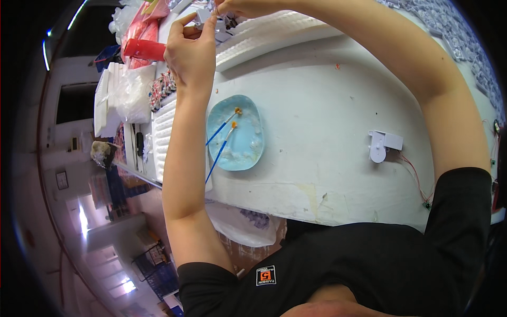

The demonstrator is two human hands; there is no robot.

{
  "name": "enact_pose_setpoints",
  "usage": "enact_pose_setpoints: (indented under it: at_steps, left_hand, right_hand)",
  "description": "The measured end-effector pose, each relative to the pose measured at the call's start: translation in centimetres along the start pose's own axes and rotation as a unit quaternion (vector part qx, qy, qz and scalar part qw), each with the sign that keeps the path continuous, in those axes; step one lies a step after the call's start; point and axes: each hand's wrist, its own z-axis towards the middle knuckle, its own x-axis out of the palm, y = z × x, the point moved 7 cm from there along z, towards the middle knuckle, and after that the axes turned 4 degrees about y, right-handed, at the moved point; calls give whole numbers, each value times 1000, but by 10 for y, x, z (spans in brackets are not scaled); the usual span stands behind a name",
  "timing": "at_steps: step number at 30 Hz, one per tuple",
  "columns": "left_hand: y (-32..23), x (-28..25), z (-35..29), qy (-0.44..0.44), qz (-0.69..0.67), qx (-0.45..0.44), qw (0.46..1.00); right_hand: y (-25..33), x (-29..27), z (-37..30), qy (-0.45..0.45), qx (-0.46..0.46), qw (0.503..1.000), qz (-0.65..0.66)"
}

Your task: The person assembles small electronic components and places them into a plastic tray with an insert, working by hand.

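Note:
Both of my arms reach to the far edge of the view. My left hand (191, 50) pinches a small light-grey plastic housing (203, 17) between thumb and fingers. Close beside it, my right hand (251, 7) has its fingertips pressed together at the housing; what they grip is too small to make out, and the top edge cuts the hand off. Just beyond lie more grey parts (224, 36). A light-blue dish (245, 150) with two blue-handled brushes (221, 149), their tips brownish, sits right of my left forearm.
A white plastic gearbox (377, 146) with thin red wires lies at the right. Behind are a long white foam tray (280, 39) and a red cylinder (145, 50). Wire bundles (162, 90) and a plastic bag (134, 95) lie left. Many grey parts (449, 31) heap at far right.

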Motion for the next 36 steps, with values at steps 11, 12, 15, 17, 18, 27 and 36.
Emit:
enact_pose_setpoints:
  at_steps: [11, 12, 15, 17, 18, 27, 36]
  left_hand:
    - [-11, 24, -9, 77, 93, -12, 993]
    - [-11, 27, -10, 75, 98, -2, 992]
    - [-10, 33, -7, 80, 108, 10, 991]
    - [-9, 37, -3, 84, 114, 12, 990]
    - [-8, 39, 0, 92, 130, 19, 987]
    - [-16, 50, 23, 144, 217, 14, 965]
    - [-15, 63, 24, 153, 271, 28, 950]
  right_hand:
    - [9, -3, -8, 59, -147, 984, -78]
    - [4, -5, -13, 67, -113, 991, -17]
    - [5, -11, -21, 62, -128, 988, -56]
    - [6, -15, -25, 57, -148, 982, -98]
    - [6, -17, -26, 55, -159, 979, -119]
    - [15, -43, -29, 36, -166, 964, -206]
    - [66, -107, -73, -45, -182, 962, -198]
